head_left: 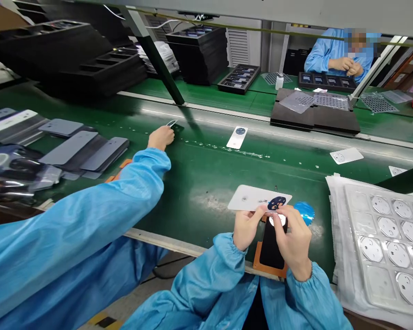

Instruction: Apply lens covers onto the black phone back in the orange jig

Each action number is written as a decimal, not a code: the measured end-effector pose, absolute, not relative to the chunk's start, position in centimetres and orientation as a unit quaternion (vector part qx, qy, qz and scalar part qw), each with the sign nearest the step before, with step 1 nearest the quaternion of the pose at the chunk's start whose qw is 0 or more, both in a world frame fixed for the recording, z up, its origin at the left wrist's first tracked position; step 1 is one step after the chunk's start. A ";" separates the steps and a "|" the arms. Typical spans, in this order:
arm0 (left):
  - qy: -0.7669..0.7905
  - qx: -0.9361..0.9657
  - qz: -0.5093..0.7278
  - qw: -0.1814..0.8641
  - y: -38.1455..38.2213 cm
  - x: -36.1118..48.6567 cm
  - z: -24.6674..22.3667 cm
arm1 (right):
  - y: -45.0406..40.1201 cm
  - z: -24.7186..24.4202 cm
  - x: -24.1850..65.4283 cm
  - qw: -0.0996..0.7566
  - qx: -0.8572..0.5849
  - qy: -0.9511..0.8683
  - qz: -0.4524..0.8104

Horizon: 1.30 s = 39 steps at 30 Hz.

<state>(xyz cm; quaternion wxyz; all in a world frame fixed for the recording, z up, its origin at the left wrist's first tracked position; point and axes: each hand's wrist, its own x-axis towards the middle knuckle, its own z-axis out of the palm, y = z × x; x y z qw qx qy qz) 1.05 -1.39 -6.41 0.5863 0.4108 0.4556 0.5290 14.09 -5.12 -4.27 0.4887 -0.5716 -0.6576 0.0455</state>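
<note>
My left hand [246, 228] pinches the lower edge of a white phone back cover [253, 196], which is held tilted above the bench. A dark blue round camera patch [276, 202] is at the cover's right end. My right hand [294, 236] is closed at that end, its thumb and fingertips against the lower edge beside the patch; whether a smaller piece is between them is hidden. Below the hands lies a black phone-shaped panel [271, 247] on an orange fixture [259, 262], with a white round piece at its top. A shiny blue round film [304, 212] lies just behind my right hand.
At right, a clear tray [371, 275] holds several white discs. Another person's sleeve and hand [161, 137] reach in from the left, near stacked grey panels [70, 146]. White covers [237, 137] lie farther back. Black trays [199, 55] and a person [337, 55] are beyond the metal rail.
</note>
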 end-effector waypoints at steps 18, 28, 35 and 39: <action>0.406 0.466 0.546 0.566 -2.6 1.9 -5.8 | -3.6 -3.6 13.5 0.517 -0.581 -0.628 0.042; 0.395 0.633 0.521 0.415 -3.5 1.8 -5.5 | -3.2 -3.9 12.9 0.520 -0.600 -0.607 0.012; 0.463 0.525 0.479 0.529 -3.0 1.9 -6.9 | -2.3 -4.7 14.9 0.454 -0.671 -0.578 0.097; 0.423 0.296 0.512 0.686 -1.2 0.4 -7.1 | -2.2 -6.0 20.2 0.327 -0.794 -0.481 0.179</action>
